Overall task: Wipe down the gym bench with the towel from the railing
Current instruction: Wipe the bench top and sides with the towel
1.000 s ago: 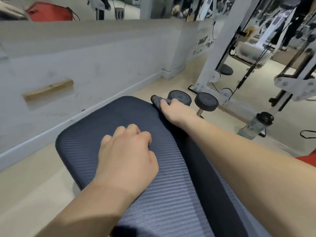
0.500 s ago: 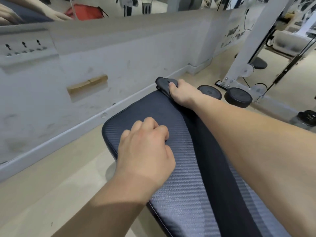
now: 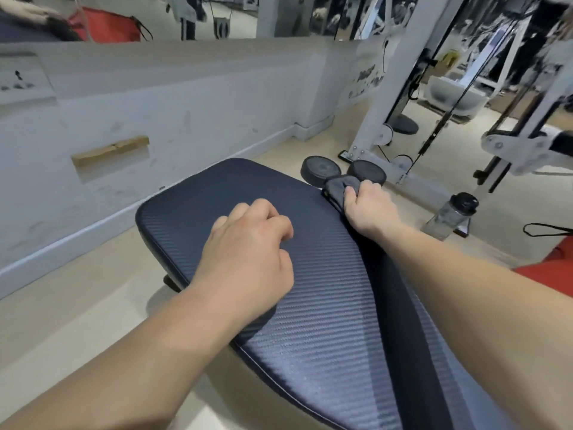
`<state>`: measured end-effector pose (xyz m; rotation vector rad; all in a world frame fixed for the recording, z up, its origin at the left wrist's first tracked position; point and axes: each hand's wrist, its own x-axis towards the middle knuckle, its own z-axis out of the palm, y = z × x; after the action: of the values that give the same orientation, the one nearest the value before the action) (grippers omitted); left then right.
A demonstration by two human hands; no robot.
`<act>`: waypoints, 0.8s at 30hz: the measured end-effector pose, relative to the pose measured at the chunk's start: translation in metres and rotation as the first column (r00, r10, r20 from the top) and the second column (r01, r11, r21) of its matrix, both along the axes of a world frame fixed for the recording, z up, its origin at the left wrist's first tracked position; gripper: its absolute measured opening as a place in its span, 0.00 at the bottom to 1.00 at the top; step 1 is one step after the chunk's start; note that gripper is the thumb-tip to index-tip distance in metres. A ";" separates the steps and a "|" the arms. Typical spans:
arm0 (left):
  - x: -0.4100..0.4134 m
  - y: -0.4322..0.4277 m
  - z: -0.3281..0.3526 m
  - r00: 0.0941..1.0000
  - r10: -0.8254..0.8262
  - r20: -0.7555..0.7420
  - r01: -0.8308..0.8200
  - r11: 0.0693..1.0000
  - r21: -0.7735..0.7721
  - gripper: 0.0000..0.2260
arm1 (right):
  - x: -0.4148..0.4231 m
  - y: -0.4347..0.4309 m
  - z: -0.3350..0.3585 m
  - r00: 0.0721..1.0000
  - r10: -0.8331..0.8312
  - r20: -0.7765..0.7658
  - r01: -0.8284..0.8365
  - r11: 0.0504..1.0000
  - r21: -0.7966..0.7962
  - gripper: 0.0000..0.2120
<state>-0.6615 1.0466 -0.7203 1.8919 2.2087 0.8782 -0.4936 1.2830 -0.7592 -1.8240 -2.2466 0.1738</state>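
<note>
1. One gym bench [image 3: 325,305] fills the centre and lower right of the frame, its dark blue ribbed pad running from the lower right up toward the middle.
2. One dark grey towel [image 3: 340,186] sits bunched at the far right corner of the pad, just right of centre in the frame.
3. Two bare hands are in view. The right hand [image 3: 369,209] is closed around the towel, its fingers [image 3: 350,191] wrapped over the bunched cloth and pressing it against the pad's edge.
4. The left hand [image 3: 248,259] rests on the middle of the pad, its fingers curled into a loose fist with nothing seen inside; the knuckles touch the pad.
5. Two black round weight plates [image 3: 319,169] lie on the floor just beyond the towel, side by side and touching or nearly so.
6. One clear water bottle [image 3: 449,215] with a black cap stands on the floor at centre right, apart from the bench.
7. One white cable machine frame [image 3: 384,97] rises in the upper right.
8. One pale low wall [image 3: 186,97] crosses the upper left, with one rectangular recess [image 3: 110,153] cut into it and one socket plate [image 3: 21,79] at the far left edge.
9. One red object [image 3: 545,271] shows at the right edge, partly cut off; what it is cannot be told.
</note>
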 end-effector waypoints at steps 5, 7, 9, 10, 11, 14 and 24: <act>0.037 -0.004 0.016 0.994 -0.110 -0.003 0.110 0.993 -0.053 0.15 | 0.074 -0.057 0.006 0.973 0.048 0.224 -0.084 0.984 0.154 0.21; 0.055 -0.008 0.026 0.987 -0.161 -0.014 0.159 0.981 -0.115 0.16 | 0.091 -0.093 0.009 0.958 0.089 0.274 -0.140 0.975 0.170 0.20; 0.074 -0.013 0.033 0.978 -0.209 -0.018 0.202 0.960 -0.196 0.17 | 0.101 -0.133 0.010 0.946 0.132 0.297 -0.177 0.976 0.129 0.21; 0.082 -0.017 0.036 0.974 -0.225 0.003 0.218 0.945 -0.242 0.17 | 0.104 -0.153 0.010 0.939 0.150 0.308 -0.193 0.974 0.114 0.21; 0.090 -0.021 0.041 0.971 -0.239 0.027 0.237 0.929 -0.284 0.17 | 0.107 -0.174 0.011 0.933 0.171 0.317 -0.214 0.971 0.104 0.21; 0.118 -0.039 0.056 0.951 -0.307 0.022 0.288 0.864 -0.413 0.20 | 0.122 -0.240 0.021 0.908 0.247 0.338 -0.286 0.956 0.069 0.23; 0.195 -0.078 0.075 0.903 -0.367 0.225 0.430 0.767 -0.476 0.42 | 0.223 -0.278 0.105 0.579 -0.482 -0.658 -0.308 0.618 -0.723 0.17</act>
<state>-0.4667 0.9690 -0.6457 1.8580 1.6383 0.2705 -0.2706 1.0050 -0.6541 -1.5647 -1.3610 1.8606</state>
